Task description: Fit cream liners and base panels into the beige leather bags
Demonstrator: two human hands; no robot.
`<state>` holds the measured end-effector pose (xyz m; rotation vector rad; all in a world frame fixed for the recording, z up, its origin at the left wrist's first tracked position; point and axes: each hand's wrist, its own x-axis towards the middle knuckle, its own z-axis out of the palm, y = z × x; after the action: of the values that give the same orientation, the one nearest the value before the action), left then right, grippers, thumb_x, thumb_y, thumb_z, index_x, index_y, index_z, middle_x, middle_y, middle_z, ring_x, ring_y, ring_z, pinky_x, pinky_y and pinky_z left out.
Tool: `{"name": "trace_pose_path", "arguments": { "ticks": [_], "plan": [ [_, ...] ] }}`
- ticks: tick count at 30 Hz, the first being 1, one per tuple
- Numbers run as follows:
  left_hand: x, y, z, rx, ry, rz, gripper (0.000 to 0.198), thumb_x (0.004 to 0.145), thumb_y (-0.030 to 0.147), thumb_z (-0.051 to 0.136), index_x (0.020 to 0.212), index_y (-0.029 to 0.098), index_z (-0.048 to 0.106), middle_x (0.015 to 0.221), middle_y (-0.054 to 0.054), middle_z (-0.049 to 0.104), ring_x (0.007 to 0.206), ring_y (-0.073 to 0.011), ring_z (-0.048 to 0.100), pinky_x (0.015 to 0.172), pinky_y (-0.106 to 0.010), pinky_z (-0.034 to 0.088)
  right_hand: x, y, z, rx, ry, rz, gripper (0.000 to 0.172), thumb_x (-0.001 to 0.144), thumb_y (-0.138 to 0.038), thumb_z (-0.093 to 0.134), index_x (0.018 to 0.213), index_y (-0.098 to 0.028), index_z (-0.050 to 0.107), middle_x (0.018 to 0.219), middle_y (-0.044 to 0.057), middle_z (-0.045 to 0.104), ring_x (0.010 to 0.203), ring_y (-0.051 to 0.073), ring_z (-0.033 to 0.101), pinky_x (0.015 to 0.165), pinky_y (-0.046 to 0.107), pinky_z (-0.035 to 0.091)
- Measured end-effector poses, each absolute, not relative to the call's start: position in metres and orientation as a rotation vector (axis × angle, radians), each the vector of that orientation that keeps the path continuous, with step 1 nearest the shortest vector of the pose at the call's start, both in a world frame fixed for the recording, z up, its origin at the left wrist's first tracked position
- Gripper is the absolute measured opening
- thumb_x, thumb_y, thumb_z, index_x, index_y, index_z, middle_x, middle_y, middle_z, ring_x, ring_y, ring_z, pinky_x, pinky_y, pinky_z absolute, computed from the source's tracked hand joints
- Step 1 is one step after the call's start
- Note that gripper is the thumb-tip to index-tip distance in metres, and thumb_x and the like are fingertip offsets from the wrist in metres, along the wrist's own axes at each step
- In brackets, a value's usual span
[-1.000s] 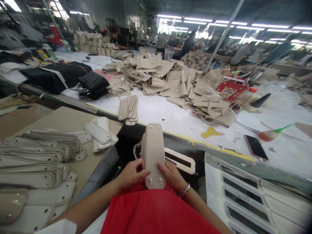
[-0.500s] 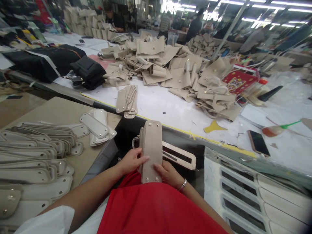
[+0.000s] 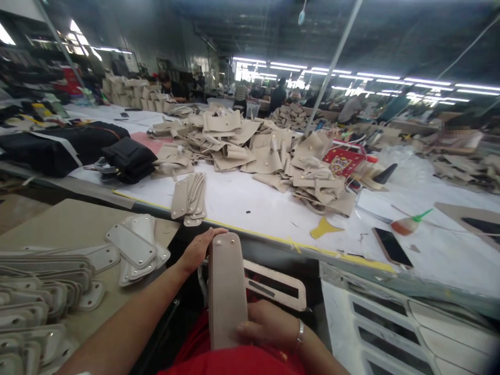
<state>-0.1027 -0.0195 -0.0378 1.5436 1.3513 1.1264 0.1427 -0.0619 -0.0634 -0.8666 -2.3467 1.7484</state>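
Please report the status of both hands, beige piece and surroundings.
Left hand at far end of beige piece; right hand gripping near end. Cream frame close, right side.

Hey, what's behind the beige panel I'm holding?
A pale frame sticks out to the right from behind the beige panel, and the white table lies beyond its top. The frame's left end and anything directly behind the panel are covered.
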Motion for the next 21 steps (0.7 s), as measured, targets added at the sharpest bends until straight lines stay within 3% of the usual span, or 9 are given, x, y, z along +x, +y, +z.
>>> {"name": "trace_pose_path", "arguments": {
  "ticks": [3,6,9,14,21],
  "plan": [
    [-0.091,-0.025,-0.040,1.456,1.319,1.170,0.055,0.093,0.044,0.017,0.113,0.017,0.060,0.110,-0.004,0.065,0.105,-0.0181,0.056,0.099,-0.029,0.037,0.148,-0.034,-0.023,-1.278,-2.461,0.961,0.036,0.082,-0.049,0.050,0.078,-0.016,0.062,0.066,0.002,0.058,0.058,0.014,0.050,0.058,0.026,0.041],
    [-0.086,-0.029,-0.044,1.346,1.208,1.180,0.058,0.093,0.048,0.015,0.114,0.017,0.060,0.113,-0.004,0.064,0.106,-0.0185,0.057,0.097,-0.030,0.040,0.133,-0.006,0.002,-1.207,-2.367,0.508,0.035,0.084,-0.039,0.053,0.110,-0.015,0.055,0.100,0.009,0.059,0.086,0.018,0.055,0.077,0.031,0.044],
    [-0.088,-0.029,-0.046,1.270,1.133,1.177,0.059,0.092,0.050,0.017,0.114,0.016,0.061,0.114,-0.005,0.064,0.108,-0.0192,0.056,0.097,-0.031,0.040,0.107,0.006,0.006,-0.956,-2.487,0.411,0.039,0.082,-0.032,0.059,0.117,-0.017,0.052,0.111,0.010,0.056,0.100,0.020,0.051,0.086,0.033,0.042],
    [-0.093,-0.027,-0.037,1.255,1.121,1.135,0.054,0.092,0.048,0.024,0.111,0.017,0.064,0.107,-0.004,0.067,0.105,-0.0199,0.058,0.096,-0.032,0.041,0.090,-0.005,-0.002,-0.852,-2.390,0.174,0.016,0.086,-0.024,0.053,0.096,-0.019,0.063,0.094,0.007,0.062,0.090,0.019,0.051,0.083,0.034,0.039],
    [-0.091,-0.016,-0.013,1.463,1.147,0.967,0.038,0.083,0.042,0.050,0.102,0.014,0.069,0.101,-0.006,0.069,0.097,-0.0213,0.061,0.092,-0.032,0.043,0.105,-0.023,-0.008,-0.720,-2.350,0.120,0.015,0.088,-0.017,0.048,0.090,-0.018,0.062,0.089,0.006,0.063,0.081,0.015,0.051,0.076,0.031,0.038]
  ]
}}
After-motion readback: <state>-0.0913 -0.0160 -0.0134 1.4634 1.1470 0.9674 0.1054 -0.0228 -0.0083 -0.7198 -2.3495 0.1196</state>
